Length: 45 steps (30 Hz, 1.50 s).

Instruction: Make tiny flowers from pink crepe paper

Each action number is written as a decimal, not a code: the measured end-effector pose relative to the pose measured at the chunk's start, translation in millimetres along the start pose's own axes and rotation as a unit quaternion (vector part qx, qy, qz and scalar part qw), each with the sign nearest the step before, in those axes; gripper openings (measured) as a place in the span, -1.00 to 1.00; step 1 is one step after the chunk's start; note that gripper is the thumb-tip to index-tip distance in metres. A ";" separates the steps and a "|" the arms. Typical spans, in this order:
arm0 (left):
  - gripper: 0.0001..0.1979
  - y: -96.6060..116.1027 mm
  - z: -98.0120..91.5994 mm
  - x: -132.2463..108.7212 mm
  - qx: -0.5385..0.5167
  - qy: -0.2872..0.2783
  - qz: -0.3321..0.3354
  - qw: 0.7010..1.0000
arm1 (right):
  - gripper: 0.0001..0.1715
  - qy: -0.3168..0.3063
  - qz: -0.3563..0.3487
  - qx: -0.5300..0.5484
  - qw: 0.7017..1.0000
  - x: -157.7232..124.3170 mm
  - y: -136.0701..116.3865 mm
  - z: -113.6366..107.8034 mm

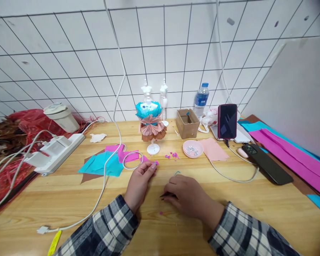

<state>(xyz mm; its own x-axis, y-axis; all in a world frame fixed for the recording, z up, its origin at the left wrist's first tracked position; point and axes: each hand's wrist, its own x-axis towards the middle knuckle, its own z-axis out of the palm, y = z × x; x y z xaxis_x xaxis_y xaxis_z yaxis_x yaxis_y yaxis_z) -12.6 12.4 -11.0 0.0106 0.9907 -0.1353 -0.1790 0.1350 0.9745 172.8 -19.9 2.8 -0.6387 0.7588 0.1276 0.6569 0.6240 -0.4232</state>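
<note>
My left hand (140, 181) is closed in a pinch on a small pink paper piece (156, 163) that shows at its fingertips. To its right, my right hand (188, 195) is wrapped round a dark two-pointed tool (164, 196), its tips pointing left; the rest is hidden in the fist. A bit of teal (177, 172) shows above the knuckles. Several pink scraps (173, 155) lie beyond the hands, and one pink bit (161, 213) lies nearer me. Behind stands a small dress form (152, 124) in blue, pink and brown crepe paper.
A pink dish (186, 150) holds small shiny pieces. Behind are a cardboard box (188, 129), a water bottle (202, 99) and an upright phone (227, 121). Blue paper (101, 163) lies left, near a bangle-like ring (126, 167). A white cable (104, 174) crosses the table beside a power strip (58, 158).
</note>
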 end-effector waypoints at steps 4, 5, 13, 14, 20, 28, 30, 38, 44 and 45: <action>-0.74 5.6 5.7 -4.0 0.049 -0.003 0.017 0.999 | -0.81 0.064 0.010 0.041 0.997 0.3 2.7 -4.0; -0.74 7.2 6.9 -5.0 0.060 -0.008 0.018 0.998 | -0.80 0.099 0.035 0.070 0.992 0.5 3.8 -4.6; -0.77 6.1 12.2 -11.8 0.196 -0.092 0.052 0.975 | -0.67 0.167 0.210 0.350 0.897 7.9 11.1 5.9; -0.77 5.1 12.8 -12.3 0.205 -0.097 0.056 0.972 | -0.72 0.164 0.212 0.362 0.893 8.3 11.3 7.2; -0.72 6.7 13.1 -11.4 0.192 -0.089 0.070 0.975 | -0.70 0.170 0.211 0.357 0.894 20.5 27.8 4.2; -0.74 9.2 -2.2 0.0 0.181 -0.021 0.088 0.979 | -0.65 0.154 0.242 0.042 0.957 40.8 45.1 -4.2; -0.74 9.0 -5.2 3.6 0.191 -0.011 0.089 0.977 | -0.63 0.146 0.250 -0.043 0.956 32.1 43.6 -5.8; -0.75 11.8 0.2 10.7 0.225 -0.017 0.092 0.970 | -0.53 0.037 0.326 -0.156 0.932 35.6 35.9 -9.7; -0.74 14.2 -0.3 12.2 0.239 -0.022 0.087 0.967 | -0.67 0.019 0.339 -0.157 0.927 50.2 37.7 -10.0; -0.74 12.9 -1.1 12.8 0.246 -0.025 0.089 0.965 | -0.68 0.018 0.338 -0.159 0.927 50.6 39.5 -9.7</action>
<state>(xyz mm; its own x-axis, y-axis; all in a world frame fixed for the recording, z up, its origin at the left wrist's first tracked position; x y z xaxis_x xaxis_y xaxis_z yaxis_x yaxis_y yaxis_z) -15.9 26.8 -0.3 0.0715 0.9967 0.0390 0.3062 -0.0592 0.9501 170.3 44.9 1.2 -0.0274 0.9989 -0.0391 0.9910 0.0220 -0.1323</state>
